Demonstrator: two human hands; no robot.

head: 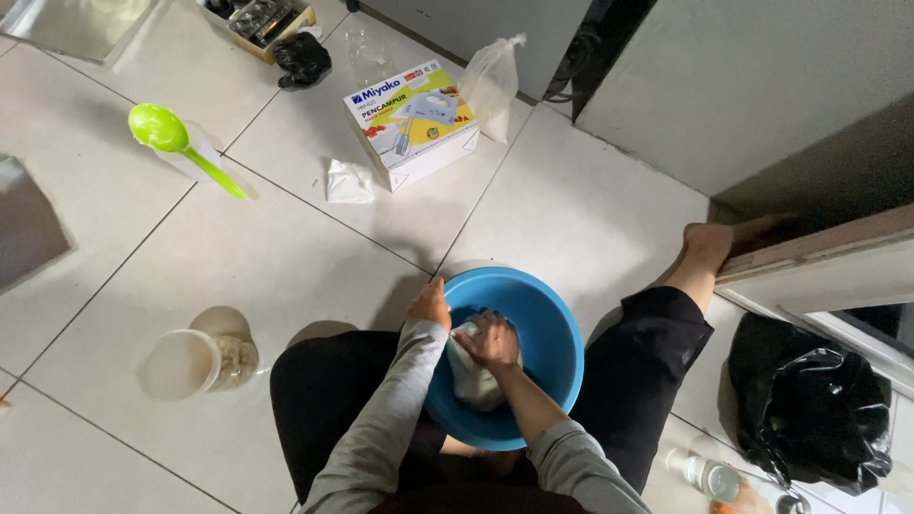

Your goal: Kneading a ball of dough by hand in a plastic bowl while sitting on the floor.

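Overhead view of a seated person working pale dough (pixel 473 379) in a round blue plastic basin (pixel 547 333) set on the tiled floor (pixel 286 257) between the knees. Well to the left of both hands, near the left knee, stands a clear lidded container (pixel 195 363) with light contents; far up and left of the hands lies a lime-green plastic ladle (pixel 176 139), bowl end away from the person. Left hand (pixel 430 306): curled over the basin's left rim, fingers closed on the edge and gripping it, grey sleeve drawn to the wrist. Just right of it, right hand (pixel 489 340): inside the basin, fingers bent and pressed down onto the top of the dough lump; the fingers close partly around the mass, though how far they sink in cannot be told. The dough lies in the left half of the basin, directly beneath the right hand and touching the inner wall nearest the left hand. Above the hands, well apart, rests a cardboard box picturing a hand mixer (pixel 411 122), with a crumpled white tissue (pixel 348 181) at its left and a clear plastic bag (pixel 492 84) at its right. Far right of the right hand, beyond the right knee, sits a black plastic bag (pixel 809 405); a small white-capped bottle (pixel 705 474) lies near it
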